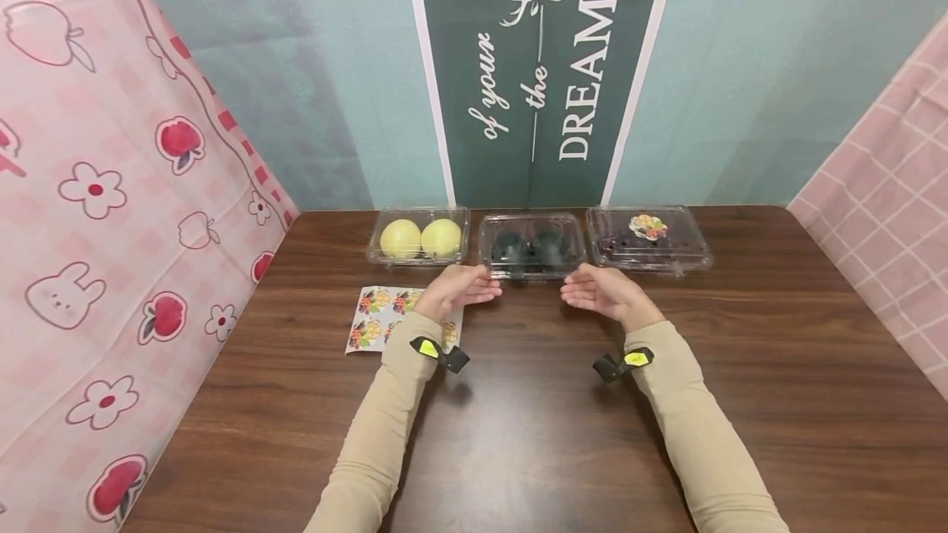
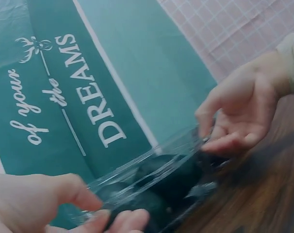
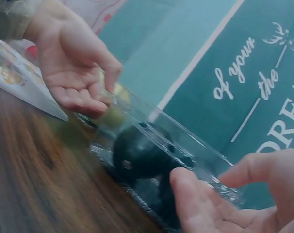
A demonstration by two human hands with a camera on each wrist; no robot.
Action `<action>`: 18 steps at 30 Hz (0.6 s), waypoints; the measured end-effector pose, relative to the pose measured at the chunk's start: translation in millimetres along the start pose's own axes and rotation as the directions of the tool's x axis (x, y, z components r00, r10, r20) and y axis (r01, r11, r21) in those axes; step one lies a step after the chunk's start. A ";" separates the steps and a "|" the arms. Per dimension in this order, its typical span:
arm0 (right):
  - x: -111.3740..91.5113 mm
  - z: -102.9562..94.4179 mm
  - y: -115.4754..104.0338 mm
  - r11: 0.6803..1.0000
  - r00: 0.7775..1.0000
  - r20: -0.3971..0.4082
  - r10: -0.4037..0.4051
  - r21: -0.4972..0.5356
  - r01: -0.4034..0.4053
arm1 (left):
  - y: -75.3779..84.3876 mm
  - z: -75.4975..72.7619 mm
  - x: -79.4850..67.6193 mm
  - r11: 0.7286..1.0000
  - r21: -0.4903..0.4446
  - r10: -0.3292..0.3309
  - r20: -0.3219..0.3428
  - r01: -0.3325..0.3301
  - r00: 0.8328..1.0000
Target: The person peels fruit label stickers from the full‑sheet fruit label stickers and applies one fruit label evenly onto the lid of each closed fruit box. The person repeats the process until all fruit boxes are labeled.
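Note:
A clear plastic fruit box (image 1: 532, 247) with two dark green round fruits (image 3: 143, 149) inside stands in the middle of the back row. At its front left corner, my left hand (image 1: 461, 288) pinches the rim between thumb and fingers. My right hand (image 1: 606, 293) grips the front right corner the same way, its thumb on the upper edge and fingers lower down. In the left wrist view the right hand (image 2: 249, 111) shows its palm facing the box. The lid lies over the fruits, and its rim runs between both hands.
Left of the middle box stands a clear box (image 1: 376, 247) with two yellow fruits. To the right, another clear box (image 1: 685, 241) holds dark fruit under a round fruit sticker (image 1: 648, 227). A sticker sheet (image 1: 370, 341) lies partly beneath the left wrist. A printed curtain (image 1: 333, 105) hangs behind the table.

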State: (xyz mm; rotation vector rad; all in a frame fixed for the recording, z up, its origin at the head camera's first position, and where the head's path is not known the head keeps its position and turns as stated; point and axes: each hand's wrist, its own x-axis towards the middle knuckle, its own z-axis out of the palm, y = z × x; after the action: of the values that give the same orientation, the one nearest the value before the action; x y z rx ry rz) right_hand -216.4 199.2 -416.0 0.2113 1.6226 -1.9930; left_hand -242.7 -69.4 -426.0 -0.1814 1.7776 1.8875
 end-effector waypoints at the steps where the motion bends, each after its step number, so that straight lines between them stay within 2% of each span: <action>1: -0.9 -1.2 -0.6 0.999 1.000 0.009 0.008 -0.033 -0.008 | 0.4 -2.1 -0.9 1.000 0.026 0.001 0.024 -0.001 1.000; 5: -3.4 -5.0 -3.1 0.987 1.000 0.009 0.024 -0.160 -0.022 | 1.7 -9.2 -4.3 0.996 0.088 0.019 0.104 -0.028 0.994; 8: -5.7 -8.5 -5.3 0.976 1.000 0.012 0.018 -0.218 -0.015 | 3.3 -12.8 -6.9 0.993 0.109 0.035 0.120 -0.048 0.992; 18: -14.9 -16.2 -13.6 0.988 1.000 -0.022 -0.019 -0.154 0.015 | 10.1 -21.6 -13.2 0.984 0.152 0.082 0.107 -0.098 0.991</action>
State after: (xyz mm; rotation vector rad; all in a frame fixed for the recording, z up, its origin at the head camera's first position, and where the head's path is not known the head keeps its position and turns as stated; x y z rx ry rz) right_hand -214.5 220.8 -401.8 0.1633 1.7886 -1.8735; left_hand -241.8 -93.8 -413.8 0.0518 1.8829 1.7748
